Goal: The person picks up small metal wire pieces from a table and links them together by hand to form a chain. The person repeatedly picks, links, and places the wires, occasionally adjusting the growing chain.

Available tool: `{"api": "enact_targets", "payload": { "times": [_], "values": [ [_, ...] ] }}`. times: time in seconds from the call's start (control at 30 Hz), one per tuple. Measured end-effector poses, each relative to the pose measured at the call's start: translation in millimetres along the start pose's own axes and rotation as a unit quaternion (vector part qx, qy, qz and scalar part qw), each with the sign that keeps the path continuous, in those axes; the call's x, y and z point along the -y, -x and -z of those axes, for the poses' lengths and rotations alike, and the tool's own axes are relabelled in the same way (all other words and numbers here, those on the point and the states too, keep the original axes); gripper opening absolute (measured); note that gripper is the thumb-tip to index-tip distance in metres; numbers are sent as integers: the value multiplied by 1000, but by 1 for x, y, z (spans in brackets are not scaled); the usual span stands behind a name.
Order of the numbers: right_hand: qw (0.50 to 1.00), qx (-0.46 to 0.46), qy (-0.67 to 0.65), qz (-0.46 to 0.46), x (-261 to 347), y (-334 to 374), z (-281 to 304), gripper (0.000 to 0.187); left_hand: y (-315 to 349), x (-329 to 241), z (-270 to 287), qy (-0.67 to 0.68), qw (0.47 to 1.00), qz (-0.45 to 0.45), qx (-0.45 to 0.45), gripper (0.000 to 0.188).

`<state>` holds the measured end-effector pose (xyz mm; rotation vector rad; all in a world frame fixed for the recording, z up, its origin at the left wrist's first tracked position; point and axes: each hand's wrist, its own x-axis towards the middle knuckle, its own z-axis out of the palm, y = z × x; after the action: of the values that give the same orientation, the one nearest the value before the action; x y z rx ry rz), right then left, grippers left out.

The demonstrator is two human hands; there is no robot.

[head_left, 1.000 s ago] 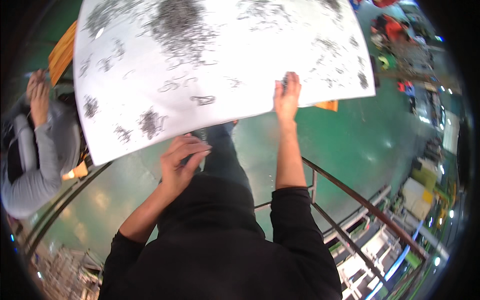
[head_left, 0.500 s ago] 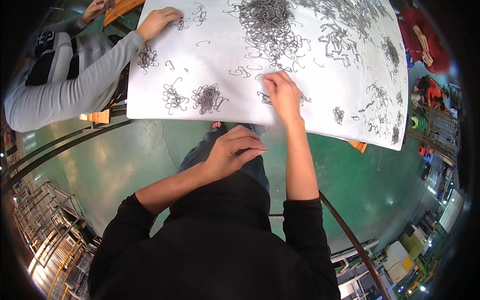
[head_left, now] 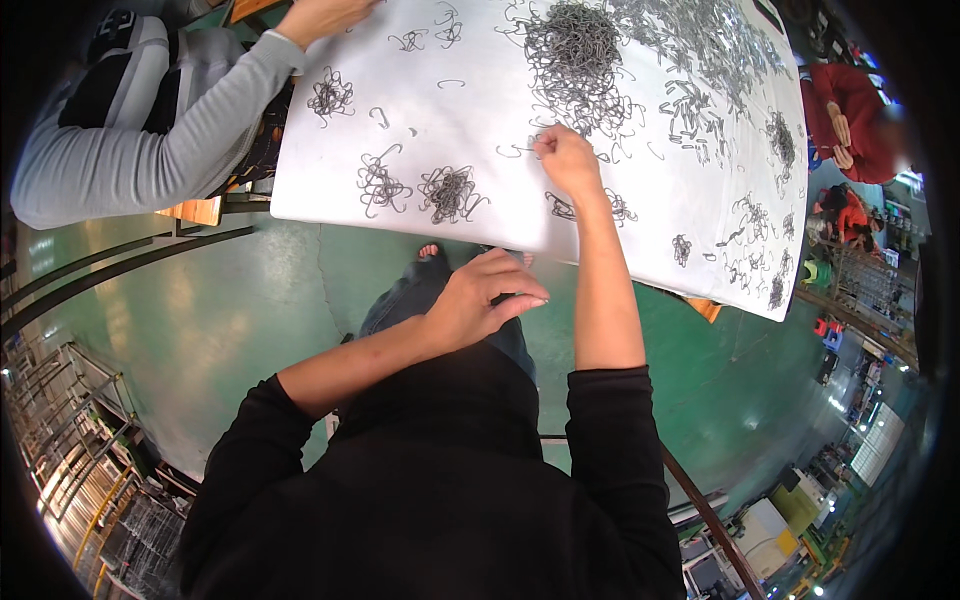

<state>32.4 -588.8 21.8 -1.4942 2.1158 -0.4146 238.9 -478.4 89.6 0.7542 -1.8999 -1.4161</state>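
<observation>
My right hand (head_left: 572, 165) reaches over the white-covered table, fingers pinched at the near edge of the big pile of dark metal wire hooks (head_left: 572, 50). A loose S-shaped wire hook (head_left: 512, 152) meets its fingertips. Beside and under my right wrist lies a small group of hooks (head_left: 622, 207). My left hand (head_left: 485, 300) hovers in front of my body, off the table, thumb and fingers pressed together; whatever they hold is too small to make out. Two heaps of hooks, one loose (head_left: 381, 185) and one dense (head_left: 450, 194), lie near the table's front edge.
A co-worker's grey sleeve (head_left: 215, 120) and hand (head_left: 325, 18) reach over the table's left side. Straighter metal pieces (head_left: 695, 115) spread across the far right, with more hook heaps (head_left: 748, 240) nearer. Another person in red (head_left: 850, 125) is beyond the right edge.
My right hand has moved slightly up the table to the loose hook, its fingers closing together. My left hand stays pinched. The co-worker's hand has moved farther away; the whole view has shifted slightly.
</observation>
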Motion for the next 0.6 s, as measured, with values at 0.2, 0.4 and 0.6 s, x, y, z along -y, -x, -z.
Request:
{"api": "enact_targets", "payload": {
  "times": [0.2, 0.4, 0.6],
  "values": [
    [964, -11, -264, -29, -18, 21, 8, 11, -1, 3, 5, -4, 1000, -15, -10, 10],
    [856, -67, -500, -112, -6, 73, 38, 29, -10, 1, 4, 9, 1000, -17, 23, 13],
    [798, -143, -573, -120, 22, 184, 74, 36, -20, -7, -8, 44, 997, -48, 49, 12]
  ]
}}
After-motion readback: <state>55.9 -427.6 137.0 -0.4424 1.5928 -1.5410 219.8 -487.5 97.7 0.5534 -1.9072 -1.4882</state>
